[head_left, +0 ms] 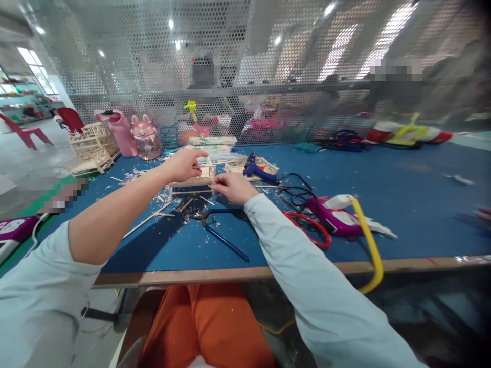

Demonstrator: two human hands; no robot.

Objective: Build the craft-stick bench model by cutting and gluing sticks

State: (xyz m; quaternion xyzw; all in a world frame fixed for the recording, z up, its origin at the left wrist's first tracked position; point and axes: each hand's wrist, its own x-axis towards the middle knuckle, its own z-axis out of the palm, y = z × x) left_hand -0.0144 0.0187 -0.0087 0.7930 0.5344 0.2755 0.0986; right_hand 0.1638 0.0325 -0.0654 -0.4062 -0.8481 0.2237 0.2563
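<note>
Near the middle of the blue table, my left hand (186,164) is over the back left of a small wooden stick frame (192,191), its index finger stretched out to the right. Beside the frame's right end is my right hand (233,187), thumb and fingers pinched together at its corner post; whatever lies between the fingertips is too small to make out. Just behind my right hand, a blue glue gun (259,171) rests on a second flat wooden piece (235,164). Blue-handled pliers (224,240) lie open in front of my hands.
Loose sticks (148,220) and shavings are scattered at left. A purple power strip (339,217) with a yellow cable and red-handled tool (320,240) lie right. Pink bottles (125,134) and a wooden model (92,145) stand back left. Another person's hand (484,212) shows at the right edge.
</note>
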